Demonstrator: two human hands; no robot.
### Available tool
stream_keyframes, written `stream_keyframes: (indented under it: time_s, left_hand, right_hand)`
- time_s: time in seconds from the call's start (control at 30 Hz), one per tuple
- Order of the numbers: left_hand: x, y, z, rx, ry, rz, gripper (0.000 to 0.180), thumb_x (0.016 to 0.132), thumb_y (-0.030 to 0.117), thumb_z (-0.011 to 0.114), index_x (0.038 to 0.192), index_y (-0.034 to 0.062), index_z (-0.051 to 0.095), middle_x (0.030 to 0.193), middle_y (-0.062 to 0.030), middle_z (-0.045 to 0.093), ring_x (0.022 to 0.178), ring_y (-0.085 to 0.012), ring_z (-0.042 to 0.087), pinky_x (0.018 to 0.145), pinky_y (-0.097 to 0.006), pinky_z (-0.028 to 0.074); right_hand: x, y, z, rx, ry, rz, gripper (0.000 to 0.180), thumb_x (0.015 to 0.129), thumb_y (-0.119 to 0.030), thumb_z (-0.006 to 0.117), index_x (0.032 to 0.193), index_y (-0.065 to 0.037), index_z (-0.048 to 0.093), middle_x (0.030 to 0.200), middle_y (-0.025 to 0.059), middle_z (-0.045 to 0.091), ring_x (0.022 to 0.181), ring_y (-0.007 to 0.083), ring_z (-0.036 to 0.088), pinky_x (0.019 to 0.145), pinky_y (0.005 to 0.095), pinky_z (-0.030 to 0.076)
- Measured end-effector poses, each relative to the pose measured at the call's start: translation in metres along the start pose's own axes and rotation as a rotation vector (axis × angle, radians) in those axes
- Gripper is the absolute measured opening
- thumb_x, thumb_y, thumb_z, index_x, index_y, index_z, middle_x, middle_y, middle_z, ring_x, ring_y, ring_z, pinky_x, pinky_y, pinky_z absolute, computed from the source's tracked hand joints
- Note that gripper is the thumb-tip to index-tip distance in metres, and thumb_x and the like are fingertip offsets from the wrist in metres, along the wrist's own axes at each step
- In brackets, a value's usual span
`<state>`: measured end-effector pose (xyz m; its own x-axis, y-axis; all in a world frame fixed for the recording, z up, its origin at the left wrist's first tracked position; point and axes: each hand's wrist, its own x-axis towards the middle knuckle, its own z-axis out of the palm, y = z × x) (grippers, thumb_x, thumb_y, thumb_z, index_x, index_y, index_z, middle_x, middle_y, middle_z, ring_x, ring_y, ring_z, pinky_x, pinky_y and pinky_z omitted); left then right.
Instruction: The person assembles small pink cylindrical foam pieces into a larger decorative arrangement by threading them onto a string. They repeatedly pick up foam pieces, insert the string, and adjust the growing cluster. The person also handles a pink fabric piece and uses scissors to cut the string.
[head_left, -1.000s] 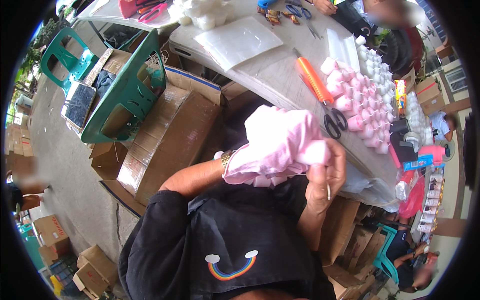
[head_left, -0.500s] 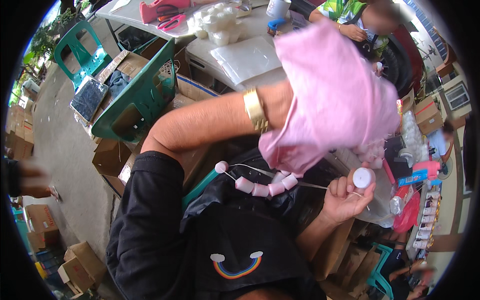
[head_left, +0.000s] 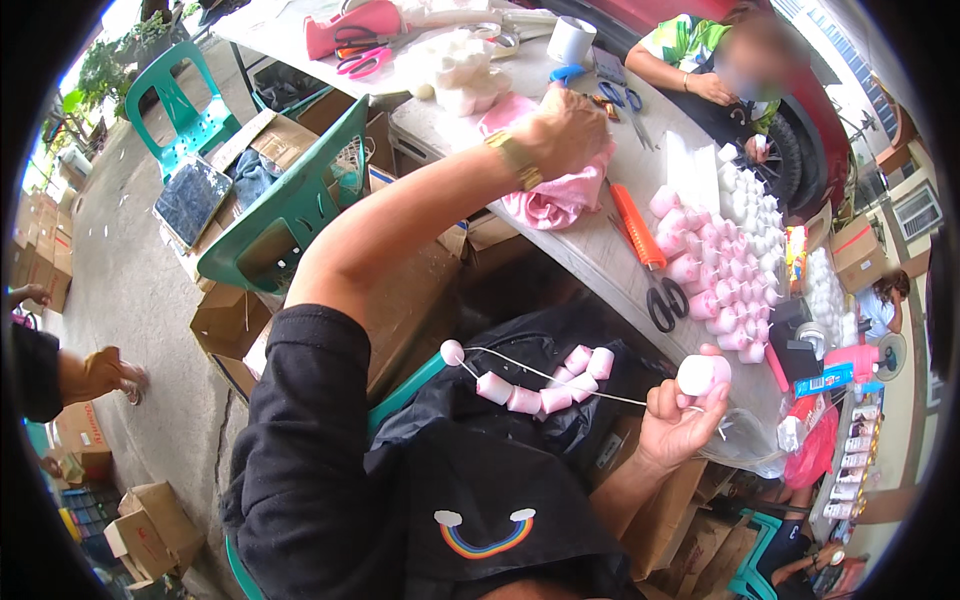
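My left hand (head_left: 568, 128), with a gold watch on the wrist, is stretched out over the grey table (head_left: 600, 262) and grips a crumpled pink cloth (head_left: 545, 195) lying there. My right hand (head_left: 680, 420) is low, near my lap, pinching a pink-and-white marshmallow-like piece (head_left: 703, 374) on a thin white string (head_left: 520, 367). Several pink pieces (head_left: 545, 385) hang strung along it, with a white ball (head_left: 452, 351) at its far end.
Rows of pink and white pieces (head_left: 725, 275) cover the table's right side beside orange-handled scissors (head_left: 645, 255). Another person (head_left: 700, 75) sits across the table. Green plastic chairs (head_left: 290, 200) and cardboard boxes (head_left: 225, 320) stand at left. Pink scissors (head_left: 360, 60) lie at the far end.
My left hand has carried the pink cloth from in front of me up and out onto the table. The string of pieces, hidden a second ago, now hangs from my right hand.
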<state>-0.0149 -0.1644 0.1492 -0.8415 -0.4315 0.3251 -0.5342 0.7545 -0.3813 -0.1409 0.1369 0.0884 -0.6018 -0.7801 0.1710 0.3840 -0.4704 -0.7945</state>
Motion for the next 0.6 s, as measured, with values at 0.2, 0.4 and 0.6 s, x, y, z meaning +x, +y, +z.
stream_keyframes:
  time_s: [0.2, 0.4, 0.6]
  left_hand:
    - [-0.104, 0.099, -0.004, -1.280, -0.070, 0.355, 0.056, 0.084, 0.028, 0.068, 0.132, 0.0041, 0.051, 0.115, -0.0183, 0.061, 0.111, -0.0335, 0.057, 0.098, -0.045, 0.043]
    - [-0.176, 0.175, 0.051, -1.558, -0.402, 0.299, 0.048, 0.090, 0.023, 0.064, 0.133, 0.0089, 0.047, 0.110, -0.0145, 0.062, 0.111, -0.0316, 0.058, 0.094, -0.053, 0.042]
    - [-0.150, 0.156, 0.003, -1.836, -0.287, 0.280, 0.015, 0.097, 0.015, 0.053, 0.104, 0.0037, 0.060, 0.070, -0.0072, 0.058, 0.065, -0.0200, 0.061, 0.061, -0.032, 0.047]
  right_hand:
    - [0.014, -0.022, -0.006, -0.444, 0.045, -0.327, 0.048, 0.094, -0.037, 0.054, 0.122, 0.001, 0.050, 0.073, 0.0008, 0.044, 0.046, 0.0043, 0.030, 0.038, 0.0207, 0.019]
    - [0.021, -0.108, -0.016, -1.010, 0.333, -0.976, 0.035, 0.089, -0.026, 0.056, 0.101, 0.007, 0.058, 0.070, 0.0026, 0.045, 0.048, 0.0057, 0.033, 0.041, 0.0208, 0.023]
    - [-0.002, -0.147, -0.034, -0.782, 0.377, -0.881, 0.037, 0.096, -0.034, 0.045, 0.073, -0.005, 0.044, 0.053, -0.0040, 0.027, 0.043, 0.0059, 0.021, 0.043, 0.0217, 0.011]
